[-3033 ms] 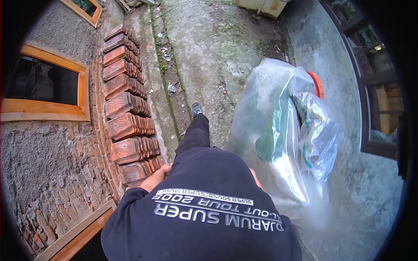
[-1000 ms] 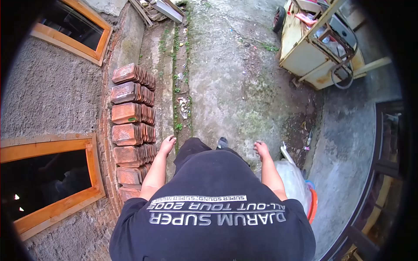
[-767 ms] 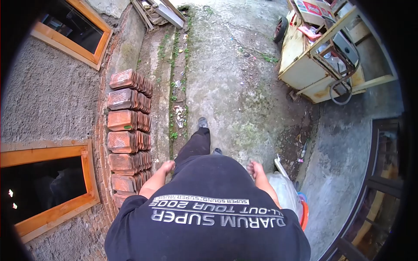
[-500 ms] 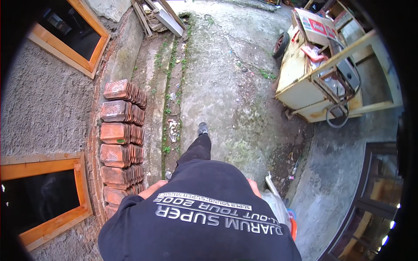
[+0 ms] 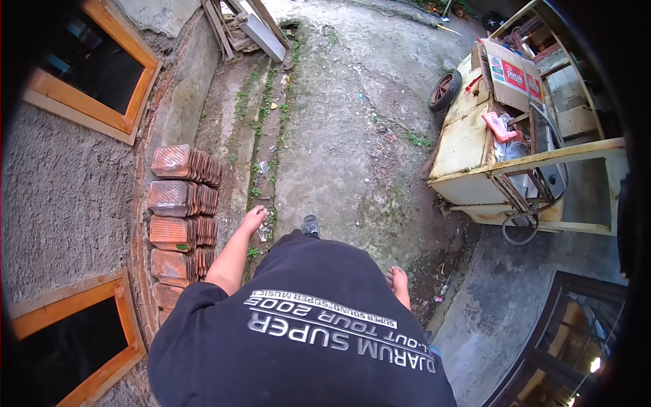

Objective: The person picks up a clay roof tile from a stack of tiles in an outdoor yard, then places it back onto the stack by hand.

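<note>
My left hand (image 5: 255, 218) hangs out in front of my body on the left, over the weedy strip of ground. Its fingers are loosely curled in, and no object shows in them. Nearest to it are the stacked clay roof tiles (image 5: 173, 233) along the wall, with a gap between. On the right, my right hand (image 5: 397, 279) is low beside my dark printed shirt (image 5: 339, 332). Its fingers are bent toward the palm, with nothing visible in the grip. Neither hand touches anything. One grey shoe (image 5: 310, 225) shows ahead of my body on the concrete.
A rusty white cart (image 5: 468, 156) with a wheel (image 5: 445, 90), cardboard (image 5: 505, 74) and a pink item (image 5: 498, 127) stands at right. Orange-framed windows (image 5: 132, 319) line the left wall. Scrap boards (image 5: 263, 37) lean at the far left. Concrete ground (image 5: 332, 136) runs ahead.
My left hand has swung forward from beside my body, and more of my right hand and wrist now shows. The tiles and cart sit lower in view.
</note>
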`<action>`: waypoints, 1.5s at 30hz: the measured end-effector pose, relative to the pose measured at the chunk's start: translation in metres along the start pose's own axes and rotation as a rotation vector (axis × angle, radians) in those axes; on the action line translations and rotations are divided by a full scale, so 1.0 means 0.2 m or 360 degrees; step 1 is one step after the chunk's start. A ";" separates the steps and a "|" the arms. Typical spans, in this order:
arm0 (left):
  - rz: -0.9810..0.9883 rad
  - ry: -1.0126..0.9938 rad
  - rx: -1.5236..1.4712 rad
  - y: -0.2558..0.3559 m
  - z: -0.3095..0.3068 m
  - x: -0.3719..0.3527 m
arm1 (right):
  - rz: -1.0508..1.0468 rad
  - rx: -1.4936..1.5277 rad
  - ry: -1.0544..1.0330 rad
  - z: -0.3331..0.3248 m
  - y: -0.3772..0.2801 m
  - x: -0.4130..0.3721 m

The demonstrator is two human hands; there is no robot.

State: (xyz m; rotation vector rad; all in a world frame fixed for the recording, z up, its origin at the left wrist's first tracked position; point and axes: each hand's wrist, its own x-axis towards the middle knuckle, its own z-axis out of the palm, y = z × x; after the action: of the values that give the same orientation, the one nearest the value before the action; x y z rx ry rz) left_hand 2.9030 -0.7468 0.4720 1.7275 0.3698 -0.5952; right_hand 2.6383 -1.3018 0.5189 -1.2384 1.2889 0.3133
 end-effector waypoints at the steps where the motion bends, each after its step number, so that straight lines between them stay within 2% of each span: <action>1: -0.0004 0.0003 0.0009 0.13 0.04 -0.02 | -0.0053 0.0041 -0.0008 0.07 -0.05 -0.02; 3: -0.0081 0.0000 0.0195 0.35 0.07 -0.04 | -0.0096 0.0096 -0.0032 0.17 -0.12 -0.03; 4: 0.0006 -0.0054 0.0326 0.32 0.07 0.02 | -0.0136 -0.0063 -0.0082 0.21 -0.12 -0.03; 5: -0.0106 -0.0148 0.0295 0.26 0.07 0.06 | -0.0173 -0.0224 -0.0133 0.24 -0.11 -0.03; 6: -0.0128 -0.0182 0.0455 0.21 0.05 0.09 | -0.0181 -0.0461 -0.0312 0.21 -0.07 0.07; 7: -0.0156 -0.0217 0.0610 0.14 0.04 0.10 | -0.0179 -0.0594 -0.0352 0.19 -0.03 0.11; 11: -0.0637 -0.0215 0.0728 0.03 0.00 -0.01 | -0.0094 -0.0825 -0.0368 0.21 -0.05 0.20; 14: -0.0183 -0.0454 0.0913 -0.28 -0.10 -0.05 | -0.0048 -0.0872 -0.0369 0.24 -0.15 0.28; 16: -0.0165 -0.0471 0.0860 -0.34 -0.12 -0.06 | -0.0029 -0.0893 -0.0380 0.26 -0.24 0.35; 17: -0.0548 -0.0352 0.0459 -0.35 -0.12 -0.04 | -0.0025 -0.0903 -0.0384 0.27 -0.30 0.40; 18: -0.0913 -0.0223 0.0045 -0.30 -0.10 -0.01 | -0.0023 -0.0909 -0.0389 0.28 -0.36 0.45; 23: -0.0865 -0.0103 0.0033 0.15 0.04 0.29 | -0.0052 -0.0880 -0.0415 0.34 -0.83 0.71; 24: -0.0805 -0.0021 -0.0003 0.32 0.11 0.35 | -0.0057 -0.0834 -0.0412 0.36 -0.96 0.76; 26: -0.0884 -0.0051 0.0198 0.76 0.23 0.52 | -0.0048 -0.0706 -0.0386 0.42 -1.23 0.89; 27: -0.0733 -0.0080 0.0561 0.97 0.29 0.60 | -0.0038 -0.0598 -0.0359 0.45 -1.37 0.99; 28: -0.0656 -0.0150 0.0593 0.90 0.28 0.82 | -0.0023 -0.0480 -0.0342 0.47 -1.50 1.08; 29: -0.0412 -0.0050 0.0953 1.16 0.36 0.88 | 0.0043 -0.0306 -0.0293 0.49 -1.59 1.22; 30: -0.0370 -0.0027 0.0835 1.37 0.42 0.95 | -0.0007 -0.0313 -0.0353 0.49 -1.74 1.30; 31: -0.0084 -0.0018 0.0936 1.49 0.45 1.05 | -0.0059 -0.0320 -0.0419 0.50 -1.89 1.36; 35: 0.0018 0.0119 0.0816 1.90 0.53 1.22 | -0.0160 -0.0375 -0.0395 0.53 -2.31 1.58; 38: 0.0064 0.0152 0.0786 1.93 0.53 1.30 | -0.0135 -0.0355 -0.0390 0.54 -2.51 1.66; 39: 0.0054 0.0173 0.0771 1.85 0.52 1.32 | -0.0115 -0.0281 -0.0387 0.52 -2.53 1.70; 42: -0.0314 0.0216 0.0725 1.63 0.48 1.28 | -0.0061 -0.0181 -0.0410 0.55 -2.53 1.73; 44: -0.0544 0.0304 0.0702 1.31 0.47 1.25 | 0.0085 -0.0086 -0.0447 0.53 -2.47 1.76; 45: -0.0715 0.0035 0.0924 1.35 0.47 1.19 | 0.0193 -0.0051 -0.0496 0.52 -2.41 1.81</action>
State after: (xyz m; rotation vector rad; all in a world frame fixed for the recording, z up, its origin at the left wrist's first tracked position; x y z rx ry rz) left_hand 3.2258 -0.9188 0.5393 2.2210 0.6566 -1.0884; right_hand 3.1872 -1.5603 0.4408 -1.0902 1.0935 0.5924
